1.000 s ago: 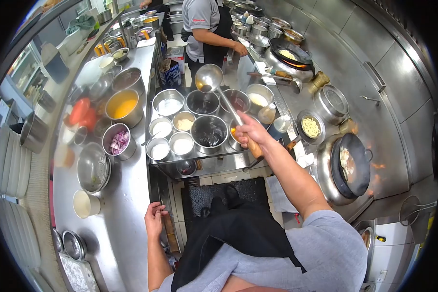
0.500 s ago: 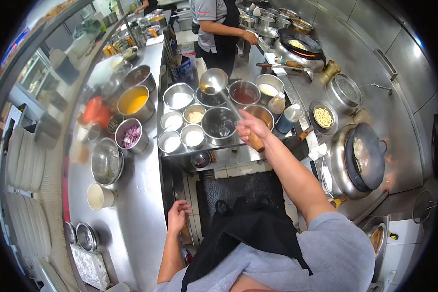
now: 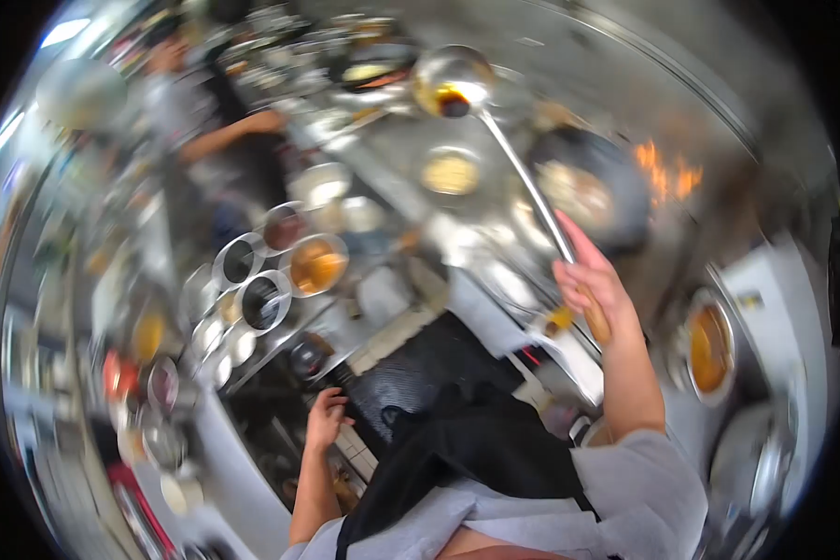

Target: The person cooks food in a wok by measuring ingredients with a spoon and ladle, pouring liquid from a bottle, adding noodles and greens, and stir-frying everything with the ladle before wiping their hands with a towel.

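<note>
My right hand is wrapped round the wooden grip of a long metal ladle. Dark brown liquid lies in the ladle's bowl, which reaches up and to the left. Right of the ladle's shaft is a dark wok with pale food in it, smeared by motion. My left hand hangs low near the counter's edge, its fingers loosely bent and apart, holding nothing.
Orange flames rise beside the wok. A bowl of pale noodles sits on the stove side. Several metal pots, one with amber liquid, stand to the left. A co-worker's arm shows beyond. An orange-filled pot is at right.
The view has swung right, from the pots toward the wok. The ladle has moved from above the pots to beside the wok, with dark liquid now visible in it. Flames have grown.
</note>
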`<move>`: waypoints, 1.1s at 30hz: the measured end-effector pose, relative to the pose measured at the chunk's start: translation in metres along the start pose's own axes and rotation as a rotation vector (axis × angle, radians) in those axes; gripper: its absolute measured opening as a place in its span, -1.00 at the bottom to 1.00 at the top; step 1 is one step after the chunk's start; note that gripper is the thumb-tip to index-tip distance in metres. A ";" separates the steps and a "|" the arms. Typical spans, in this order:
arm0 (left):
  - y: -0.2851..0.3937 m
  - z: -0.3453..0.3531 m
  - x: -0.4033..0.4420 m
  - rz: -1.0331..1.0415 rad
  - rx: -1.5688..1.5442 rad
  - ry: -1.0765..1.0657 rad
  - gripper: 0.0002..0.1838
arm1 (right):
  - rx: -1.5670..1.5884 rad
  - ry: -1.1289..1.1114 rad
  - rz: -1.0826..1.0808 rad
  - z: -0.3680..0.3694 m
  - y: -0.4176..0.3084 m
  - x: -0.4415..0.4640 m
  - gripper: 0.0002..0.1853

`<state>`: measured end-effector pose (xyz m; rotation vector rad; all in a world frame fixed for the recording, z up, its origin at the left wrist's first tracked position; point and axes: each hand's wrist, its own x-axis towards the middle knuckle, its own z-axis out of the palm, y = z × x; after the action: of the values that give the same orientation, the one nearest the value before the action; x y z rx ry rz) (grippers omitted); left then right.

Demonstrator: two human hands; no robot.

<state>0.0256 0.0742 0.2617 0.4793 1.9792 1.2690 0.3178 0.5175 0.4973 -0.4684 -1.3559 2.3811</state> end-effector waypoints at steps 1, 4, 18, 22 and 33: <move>0.015 0.022 0.012 -0.024 0.040 -0.049 -0.55 | -0.096 0.095 -0.027 -0.029 -0.011 -0.019 -0.11; 0.016 0.080 0.050 0.015 0.074 -0.234 -0.56 | -0.521 0.394 0.051 -0.107 -0.033 -0.059 -0.13; 0.082 0.139 0.114 0.192 0.383 -0.279 -0.60 | -0.445 0.738 0.180 -0.242 0.059 -0.050 -0.17; 0.082 0.099 0.159 0.187 0.043 -0.028 -0.66 | -0.855 0.726 0.336 -0.183 0.048 -0.039 -0.16; 0.113 0.107 0.366 0.465 0.063 0.318 0.02 | -1.421 0.895 0.423 -0.111 0.029 0.041 -0.17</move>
<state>-0.1474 0.4268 0.1988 0.8496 2.2574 1.6519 0.3274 0.6053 0.4137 -1.9575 -2.2474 0.6546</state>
